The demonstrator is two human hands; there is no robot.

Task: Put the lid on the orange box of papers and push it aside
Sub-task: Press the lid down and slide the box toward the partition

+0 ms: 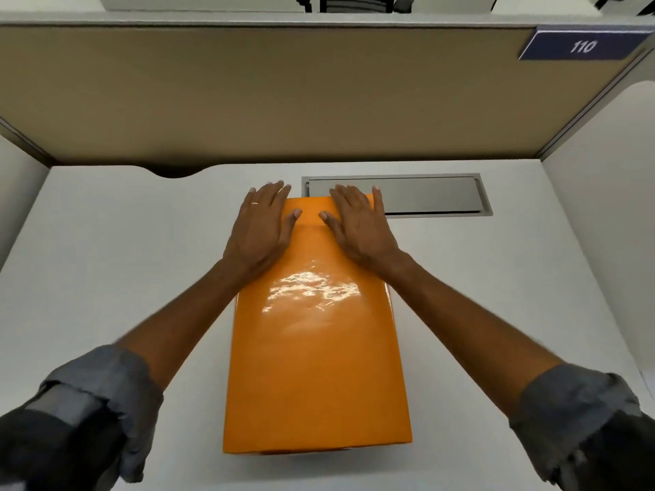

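Observation:
A glossy orange box [315, 356] lies lengthwise in the middle of the white desk, its lid on top and covering it; no papers show. My left hand [262, 228] rests flat on the lid's far left corner, fingers spread and reaching over the far edge. My right hand [358, 225] lies flat on the far right corner in the same way. Both palms press on the lid and neither grips anything. A ring sits on one finger of the left hand.
A grey metal cable hatch [425, 196] is set into the desk [106, 260] just beyond the box, to the right. A tan partition wall [283, 93] closes the desk's far side, with a blue "110" label [581, 47] at its top right. White side panels stand left and right.

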